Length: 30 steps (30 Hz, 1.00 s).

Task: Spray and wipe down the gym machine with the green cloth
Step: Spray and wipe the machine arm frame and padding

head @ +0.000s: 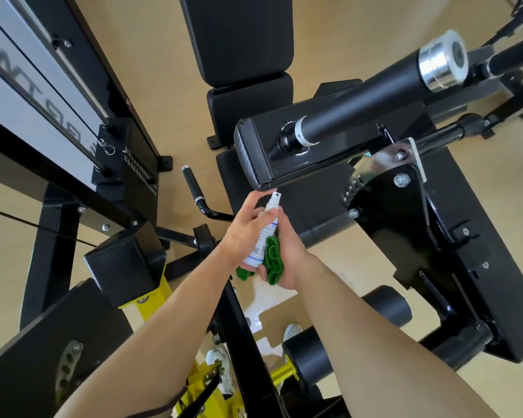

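**Step in hand: spraying.**

1. The left hand grasps the bottle, with the forefinger raised beside the nozzle.
2. The right hand clenches the cloth in its palm, below the bottle-side fingers. Its thumb rests against the bottle.
3. The nozzle stands just above the fingertips and close under the end of the machine arm. Which way it faces cannot be told.
4. Set the forefinger squarely on the pump head and aim at the arm's face.
5. Drawing the bottle back slightly would probably widen the mist.
6. Hold the cloth bunched, clear of the spray.
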Available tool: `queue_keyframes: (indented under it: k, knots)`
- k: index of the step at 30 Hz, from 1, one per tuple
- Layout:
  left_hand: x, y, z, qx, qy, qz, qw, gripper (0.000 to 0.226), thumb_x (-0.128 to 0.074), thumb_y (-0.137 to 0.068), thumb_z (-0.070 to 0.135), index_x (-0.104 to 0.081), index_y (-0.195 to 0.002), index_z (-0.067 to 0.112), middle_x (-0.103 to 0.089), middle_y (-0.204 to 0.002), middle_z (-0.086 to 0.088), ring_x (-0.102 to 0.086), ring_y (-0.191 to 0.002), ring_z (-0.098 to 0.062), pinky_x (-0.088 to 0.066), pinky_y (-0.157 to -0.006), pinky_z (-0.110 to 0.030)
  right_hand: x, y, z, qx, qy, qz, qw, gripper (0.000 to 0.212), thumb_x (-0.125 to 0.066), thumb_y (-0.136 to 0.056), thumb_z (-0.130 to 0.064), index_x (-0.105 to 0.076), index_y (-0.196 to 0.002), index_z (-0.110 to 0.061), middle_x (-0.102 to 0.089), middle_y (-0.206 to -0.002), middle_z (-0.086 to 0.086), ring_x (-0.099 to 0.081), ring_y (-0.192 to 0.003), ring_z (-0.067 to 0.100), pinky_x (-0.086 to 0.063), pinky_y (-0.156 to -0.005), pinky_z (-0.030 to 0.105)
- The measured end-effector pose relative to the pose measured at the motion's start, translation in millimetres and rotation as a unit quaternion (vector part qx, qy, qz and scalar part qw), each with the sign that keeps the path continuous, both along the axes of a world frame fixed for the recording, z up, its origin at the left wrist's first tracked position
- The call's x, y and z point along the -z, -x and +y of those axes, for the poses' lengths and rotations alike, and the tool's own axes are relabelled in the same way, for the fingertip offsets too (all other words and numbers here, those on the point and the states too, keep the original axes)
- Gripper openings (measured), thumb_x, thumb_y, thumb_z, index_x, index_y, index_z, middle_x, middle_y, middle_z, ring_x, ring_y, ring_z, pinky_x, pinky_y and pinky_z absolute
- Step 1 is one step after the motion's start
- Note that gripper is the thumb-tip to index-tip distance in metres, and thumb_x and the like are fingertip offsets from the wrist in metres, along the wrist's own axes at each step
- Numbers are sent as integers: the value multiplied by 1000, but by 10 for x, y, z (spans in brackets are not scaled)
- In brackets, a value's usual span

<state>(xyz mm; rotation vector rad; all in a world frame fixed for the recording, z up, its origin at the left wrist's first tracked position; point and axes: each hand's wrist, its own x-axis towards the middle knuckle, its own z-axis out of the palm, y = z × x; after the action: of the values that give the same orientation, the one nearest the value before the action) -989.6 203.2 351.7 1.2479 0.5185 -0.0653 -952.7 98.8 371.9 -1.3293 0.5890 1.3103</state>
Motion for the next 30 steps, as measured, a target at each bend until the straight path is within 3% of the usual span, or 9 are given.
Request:
queue_keyframes:
  k: [4, 6, 9, 13, 18, 22, 25, 27, 30]
  knots:
    - [19, -86, -18, 20, 25, 34, 999, 37, -53, -107, 17, -60, -135, 40, -67, -87, -7, -68, -71, -15, -55, -68, -29, 9, 23, 17, 45, 17, 10, 999, 75, -38, -88, -83, -73, -108, -19, -72, -92, 10, -71, -74, 27, -52, -50, 27]
    - [60, -154, 4, 21, 58, 58, 996, 36, -51, -108, 18, -57, -137, 40, -65, -81, -8, -63, -64, -18, -54, -63, -32, -1, 2, 4, 69, 26, 10, 997, 68, -41, -93, -76, -71, -108, -16, -68, -90, 12, -64, -59, 26, -46, -38, 24]
    - [91, -277, 57, 7, 121, 89, 989, 31, -51, -108, 20, -54, -134, 36, -63, -82, -12, -57, -59, -21, -51, -61, -34, 40, -62, -24, 72, 48, -17, 996, 51, -48, -94, -64, -69, -97, -18, -71, -85, 11, -60, -50, 25, -40, -36, 22]
    - [26, -390, 135, 16, 189, 115, 975, 24, -58, -103, 23, -52, -127, 23, -62, -81, -9, -53, -56, -20, -51, -56, -31, 43, -129, -39, 86, 60, -31, 994, 37, -50, -95, -53, -69, -95, -22, -77, -85, 10, -69, -60, 29, -44, -39, 23]
    - [-41, -422, 185, 46, 153, 130, 979, 11, -51, -105, 22, -61, -103, 16, -56, -79, -9, -49, -47, -15, -47, -44, -24, 83, -161, -4, 139, 29, -27, 990, 35, -55, -96, -48, -68, -80, -20, -69, -72, 2, -70, -74, 25, -57, -55, 31]
    - [-75, -392, 212, 78, 118, 142, 980, 30, -46, -106, 27, -59, -86, 9, -50, -67, -10, -46, -42, -17, -47, -45, -24, 62, -176, 1, 125, 25, -41, 991, 32, -51, -99, -44, -66, -89, -17, -68, -82, 6, -72, -94, 35, -49, -42, 24]
    - [-122, -389, 194, 83, 109, 150, 979, 40, -42, -108, 30, -56, -78, 7, -46, -56, -10, -43, -38, -20, -45, -46, -25, 32, -191, -16, 122, 24, -52, 991, 30, -49, -100, -40, -65, -98, -14, -67, -78, 6, -70, -84, 34, -44, -38, 21]
    - [-98, -394, 172, 51, 108, 144, 982, 34, -44, -108, 28, -55, -84, 6, -48, -60, -10, -43, -37, -19, -44, -44, -25, 31, -194, -24, 115, 31, -64, 991, 31, -48, -100, -40, -65, -99, -15, -68, -74, 5, -68, -73, 30, -46, -40, 22]
    - [-34, -398, 154, -19, 130, 123, 984, 16, -50, -106, 21, -46, -116, 9, -58, -73, -9, -47, -42, -20, -44, -42, -25, 26, -199, -42, 121, 35, -67, 990, 28, -48, -101, -38, -65, -99, -16, -68, -74, 3, -65, -66, 24, -51, -46, 24]
